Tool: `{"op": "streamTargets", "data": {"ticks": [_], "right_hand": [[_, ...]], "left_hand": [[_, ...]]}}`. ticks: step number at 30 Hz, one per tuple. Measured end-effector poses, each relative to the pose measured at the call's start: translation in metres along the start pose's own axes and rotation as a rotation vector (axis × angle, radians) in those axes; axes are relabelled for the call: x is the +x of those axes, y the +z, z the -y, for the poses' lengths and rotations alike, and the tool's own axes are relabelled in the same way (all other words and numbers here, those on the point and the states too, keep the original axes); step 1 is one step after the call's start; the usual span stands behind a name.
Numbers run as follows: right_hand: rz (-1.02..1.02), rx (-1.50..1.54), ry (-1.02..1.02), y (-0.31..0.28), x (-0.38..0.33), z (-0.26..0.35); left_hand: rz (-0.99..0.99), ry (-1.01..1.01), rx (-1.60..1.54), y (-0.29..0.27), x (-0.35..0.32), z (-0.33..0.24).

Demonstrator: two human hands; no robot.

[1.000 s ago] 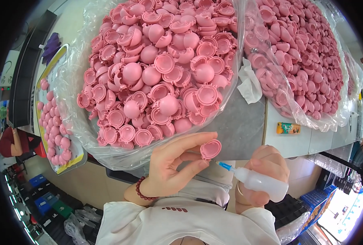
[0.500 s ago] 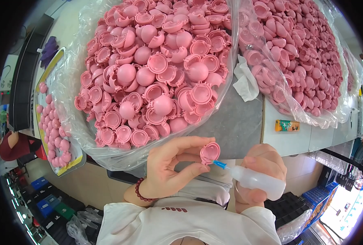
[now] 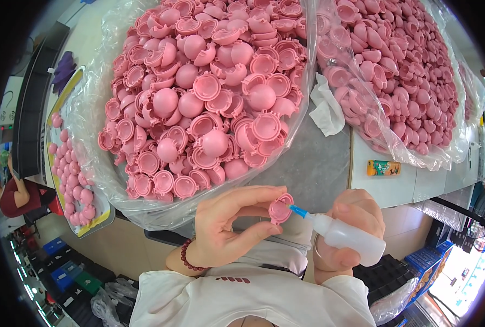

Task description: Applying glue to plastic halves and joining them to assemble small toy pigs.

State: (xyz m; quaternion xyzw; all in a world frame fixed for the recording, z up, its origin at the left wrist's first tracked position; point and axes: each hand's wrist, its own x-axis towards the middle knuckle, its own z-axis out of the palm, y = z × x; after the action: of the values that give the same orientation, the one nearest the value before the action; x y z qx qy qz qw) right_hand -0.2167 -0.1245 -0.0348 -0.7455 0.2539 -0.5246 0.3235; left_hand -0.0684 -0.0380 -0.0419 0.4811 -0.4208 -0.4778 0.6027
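Between thumb and fingertips, my left hand (image 3: 234, 223) pinches a small pink plastic half-shell (image 3: 280, 210), its hollow side turned up toward me. Closed around a white translucent squeeze bottle (image 3: 354, 240) is my right hand (image 3: 357, 218). The bottle lies tilted, and its blue needle tip (image 3: 298, 211) points left, at the right rim of the shell. Whether the tip touches the shell I cannot tell. Beyond my hands, a clear plastic bag (image 3: 144, 213) lies spread on the table, heaped with pink half-shells (image 3: 215, 141).
A second plastic bag of pink shells (image 3: 411, 103) lies at the right. A white tissue (image 3: 327, 106) sits between the bags, and a lighter-like green and orange item (image 3: 383, 168) is near the table edge. At the left, a yellow-edged tray (image 3: 97, 222) holds pink balls. Another person's arm (image 3: 22, 188) shows far left.
The needle tip has risen from the lower edge of the shell to its right rim. My left hand has turned the shell slightly. The bottle has shifted a little to the right.
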Motion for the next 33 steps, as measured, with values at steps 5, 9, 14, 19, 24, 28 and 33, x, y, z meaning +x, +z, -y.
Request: {"op": "streamTargets", "data": {"ticks": [5, 9, 14, 19, 24, 28, 33], "right_hand": [[-0.008, -0.037, -0.038, 0.003, -0.001, 0.000], [-0.019, -0.022, -0.012, 0.003, -0.002, 0.000], [-0.093, 0.209, -0.163, -0.013, -0.005, -0.014], [-0.583, -0.391, 0.063, -0.084, 0.003, -0.035], [-0.579, -0.477, 0.376, -0.178, 0.004, -0.072], [-0.505, -0.463, 0.502, -0.203, -0.011, -0.097], [-0.722, -0.659, 0.253, -0.181, -0.001, -0.078]], "left_hand": [[-0.015, 0.077, 0.192, -0.001, -0.001, -0.001], [-0.053, 0.227, 0.427, 0.000, 0.000, 0.002], [-0.085, 0.390, 0.533, 0.003, 0.005, 0.004], [-0.022, 0.183, -0.290, 0.001, 0.001, 0.011], [0.058, -0.069, -0.691, 0.000, 0.006, 0.006], [0.139, -0.140, -0.813, -0.002, 0.011, 0.001], [0.092, -0.151, -0.827, -0.002, 0.014, -0.004]]}}
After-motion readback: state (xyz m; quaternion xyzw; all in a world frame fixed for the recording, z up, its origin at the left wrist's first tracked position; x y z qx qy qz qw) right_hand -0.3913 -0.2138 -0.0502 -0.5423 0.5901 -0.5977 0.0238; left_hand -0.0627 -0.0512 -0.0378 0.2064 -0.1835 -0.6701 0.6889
